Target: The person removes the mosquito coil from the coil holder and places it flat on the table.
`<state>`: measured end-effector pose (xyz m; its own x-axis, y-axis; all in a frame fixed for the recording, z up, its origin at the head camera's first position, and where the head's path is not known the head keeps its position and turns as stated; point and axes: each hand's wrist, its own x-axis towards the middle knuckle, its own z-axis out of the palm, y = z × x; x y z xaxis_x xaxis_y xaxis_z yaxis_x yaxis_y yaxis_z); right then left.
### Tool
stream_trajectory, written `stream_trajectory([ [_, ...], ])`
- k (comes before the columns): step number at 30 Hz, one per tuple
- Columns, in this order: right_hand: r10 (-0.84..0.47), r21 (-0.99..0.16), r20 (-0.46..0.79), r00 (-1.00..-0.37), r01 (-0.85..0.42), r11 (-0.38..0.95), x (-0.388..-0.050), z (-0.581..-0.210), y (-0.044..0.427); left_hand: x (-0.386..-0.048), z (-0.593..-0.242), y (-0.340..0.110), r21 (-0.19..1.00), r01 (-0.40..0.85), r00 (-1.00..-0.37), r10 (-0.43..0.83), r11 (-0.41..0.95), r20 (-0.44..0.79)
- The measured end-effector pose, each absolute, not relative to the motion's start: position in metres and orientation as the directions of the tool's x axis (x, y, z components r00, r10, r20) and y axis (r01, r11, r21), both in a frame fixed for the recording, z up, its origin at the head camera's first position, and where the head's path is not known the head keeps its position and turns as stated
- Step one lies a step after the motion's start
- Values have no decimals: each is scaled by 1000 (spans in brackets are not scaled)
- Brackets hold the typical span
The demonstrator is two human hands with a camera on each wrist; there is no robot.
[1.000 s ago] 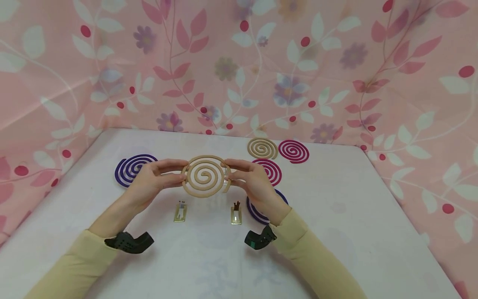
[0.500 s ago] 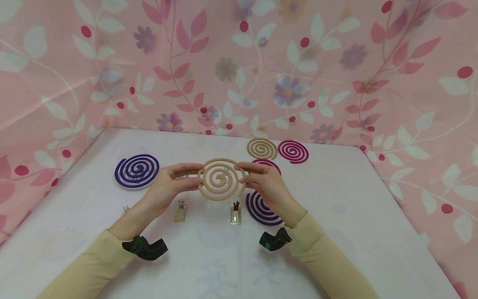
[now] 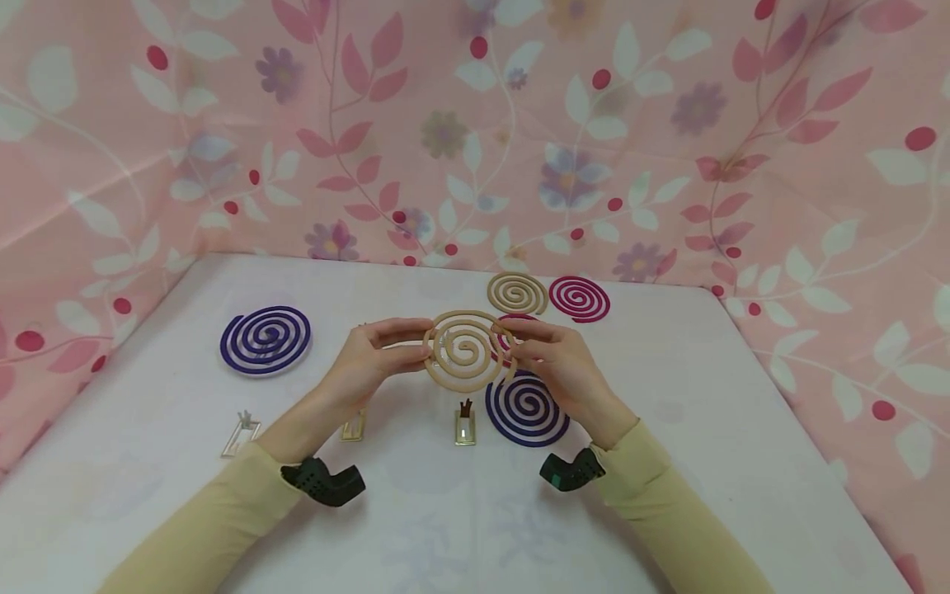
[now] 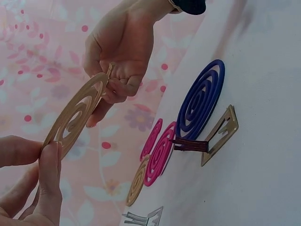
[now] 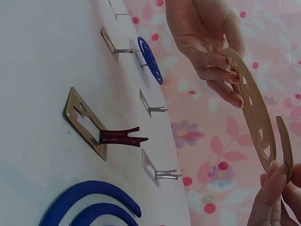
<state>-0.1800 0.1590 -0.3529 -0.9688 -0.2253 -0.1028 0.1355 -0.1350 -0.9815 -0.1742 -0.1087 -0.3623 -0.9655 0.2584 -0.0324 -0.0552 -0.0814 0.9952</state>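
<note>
A tan mosquito coil (image 3: 465, 346) is held up above the table, its flat face turned to the head camera. At its left edge my left hand (image 3: 364, 360) pinches the rim between thumb and fingers. Opposite, my right hand (image 3: 562, 363) pinches the right edge near the coil's loose outer end (image 5: 283, 146). Below it stands a small metal coil stand with upright dark-brown prongs (image 3: 466, 409). Behind my left wrist another gold-coloured stand (image 3: 362, 425) is partly hidden. Through the coil's gaps a silvery stand shows on the table.
At left a blue coil (image 3: 269, 334) sits over a stand, with a silver stand (image 3: 244, 418) nearer. A second blue coil (image 3: 529, 403) lies beside my right hand. Behind are a half-hidden pink coil (image 4: 160, 157), a tan coil (image 3: 517, 294) and another pink coil (image 3: 579, 298).
Both hands have carried the tan coil to the right. The left blue coil and the silver stand at left have come into full or nearer full view; my left wrist covers more of the gold-coloured stand.
</note>
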Motion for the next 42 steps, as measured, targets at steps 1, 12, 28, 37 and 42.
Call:
stream_trajectory([
  [1, -226, -982, -97, -969, 130, -138, -180, -352, 161, -175, -362, -107, 995, -58, -965, 260, -82, -34],
  [12, -193, -986, -94, -977, 118, -118, -182, -346, 186, -185, -357, -83, 992, -73, -957, 286, -106, -40],
  [28, -184, -981, -84, -979, 113, -155, -197, -334, 230, -209, -348, -38, 988, -50, -954, 300, -147, -3],
  [37, -155, -974, -98, -983, 127, -190, -206, -333, 251, -227, -351, -11, 984, -58, -952, 307, -170, -3],
  [42, -135, -965, -106, -985, 135, -227, -209, -334, 264, -237, -354, 6, 971, -61, -948, 317, -231, 16],
])
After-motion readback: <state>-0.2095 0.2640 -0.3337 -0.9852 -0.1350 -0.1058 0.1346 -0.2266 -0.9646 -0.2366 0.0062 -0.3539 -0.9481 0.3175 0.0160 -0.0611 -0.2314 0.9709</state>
